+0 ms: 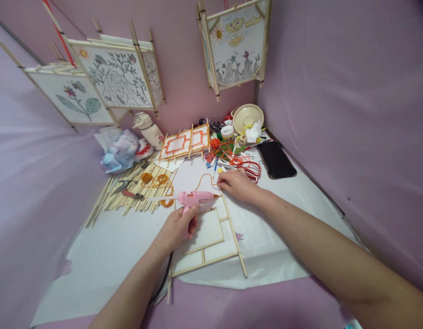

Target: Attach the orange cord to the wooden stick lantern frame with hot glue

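Orange cord [205,177] runs in a thin loop from the right hand [237,184] back over the top edge of the frame [208,237], which lies flat on white paper [112,246] on the worktop. It looks limp and very light, so it will likely kink or drift unless pinned close to where it must sit; the right fingers [223,182] are pressed down on its end at the frame's upper corner, though whether they pinch it or just hold it flat I cannot tell. Left hand [179,228] is wrapped around the handle of the pink glue gun [194,198], nozzle pointing toward that corner. The frame, thin sticks with paper panels, seems stiff but fragile, best held by the sticks. Scissors [247,167] and a phone [276,159] lie just beyond
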{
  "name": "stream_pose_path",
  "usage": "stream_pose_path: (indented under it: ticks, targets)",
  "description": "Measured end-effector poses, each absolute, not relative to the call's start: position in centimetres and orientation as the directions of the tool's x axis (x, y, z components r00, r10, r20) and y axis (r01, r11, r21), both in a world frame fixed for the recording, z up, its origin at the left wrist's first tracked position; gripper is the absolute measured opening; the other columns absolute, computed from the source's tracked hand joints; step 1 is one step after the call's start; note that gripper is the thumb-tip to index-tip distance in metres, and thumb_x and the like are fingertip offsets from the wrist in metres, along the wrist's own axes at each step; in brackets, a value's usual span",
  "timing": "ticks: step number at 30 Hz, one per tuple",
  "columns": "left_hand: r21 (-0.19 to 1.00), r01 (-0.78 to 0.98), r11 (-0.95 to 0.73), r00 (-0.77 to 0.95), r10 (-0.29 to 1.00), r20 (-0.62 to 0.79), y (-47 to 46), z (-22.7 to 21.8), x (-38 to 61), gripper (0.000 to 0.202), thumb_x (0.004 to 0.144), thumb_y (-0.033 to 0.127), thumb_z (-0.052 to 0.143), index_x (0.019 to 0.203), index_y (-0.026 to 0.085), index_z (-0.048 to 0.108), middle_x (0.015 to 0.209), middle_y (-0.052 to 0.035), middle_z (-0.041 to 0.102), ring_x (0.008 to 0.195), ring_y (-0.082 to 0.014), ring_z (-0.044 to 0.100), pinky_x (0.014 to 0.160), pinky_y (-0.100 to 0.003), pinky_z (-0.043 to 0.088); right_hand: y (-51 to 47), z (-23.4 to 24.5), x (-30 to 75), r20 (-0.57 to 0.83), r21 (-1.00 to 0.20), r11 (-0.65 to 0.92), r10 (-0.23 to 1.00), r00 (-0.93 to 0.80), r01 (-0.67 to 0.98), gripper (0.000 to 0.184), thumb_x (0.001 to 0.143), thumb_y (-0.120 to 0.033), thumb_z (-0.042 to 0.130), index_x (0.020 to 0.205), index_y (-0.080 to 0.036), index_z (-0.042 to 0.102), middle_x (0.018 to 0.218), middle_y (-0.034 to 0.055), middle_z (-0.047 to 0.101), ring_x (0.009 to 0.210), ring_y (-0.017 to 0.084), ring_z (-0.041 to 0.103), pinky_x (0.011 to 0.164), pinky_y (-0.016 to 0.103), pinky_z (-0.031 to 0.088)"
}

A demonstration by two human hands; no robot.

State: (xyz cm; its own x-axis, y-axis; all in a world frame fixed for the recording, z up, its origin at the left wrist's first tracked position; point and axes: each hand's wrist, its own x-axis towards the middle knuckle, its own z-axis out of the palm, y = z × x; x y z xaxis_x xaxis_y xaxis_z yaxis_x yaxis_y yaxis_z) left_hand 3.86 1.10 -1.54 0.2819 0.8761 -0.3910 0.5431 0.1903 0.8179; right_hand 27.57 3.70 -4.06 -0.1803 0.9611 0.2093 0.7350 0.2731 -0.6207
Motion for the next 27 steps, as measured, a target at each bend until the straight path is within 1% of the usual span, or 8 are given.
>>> stream_pose_path:
  ticks: [14, 27]
  targets:
    - [0.830, 0.539, 0.143, 0.323, 0.875, -0.360, 1.10, -1.80, 4.10, 0.046, 0.085, 0.058, 0.047, 0.065, 0.018, 0.053, 0.053, -0.0002, 0.053, 0.046, -0.0129, 0.047, 0.044, -0.023, 0.035, 3.99, -4.61, 27.63, 0.223, -0.599, 0.288, 0.956, -0.190, 0.747, 0.014, 0.087, -0.018, 0.054, 0.081, -0.020, 0.066, 0.085, 0.0017, 0.071, 0.087, 0.019, 0.057, 0.080, 0.032, 0.023]
    - [0.810, 0.563, 0.163, 0.286, 0.881, -0.376, 1.01, -1.35, 4.08, 0.047, 0.085, 0.059, 0.046, 0.065, 0.017, 0.053, 0.052, -0.0003, 0.051, 0.046, -0.0128, 0.047, 0.044, -0.023, 0.034, 3.69, -3.93, 27.58, 0.212, -0.616, 0.275, 0.961, -0.181, 0.739, 0.015, 0.087, -0.016, 0.054, 0.081, -0.019, 0.067, 0.085, 0.0017, 0.071, 0.086, 0.018, 0.058, 0.081, 0.032, 0.024]
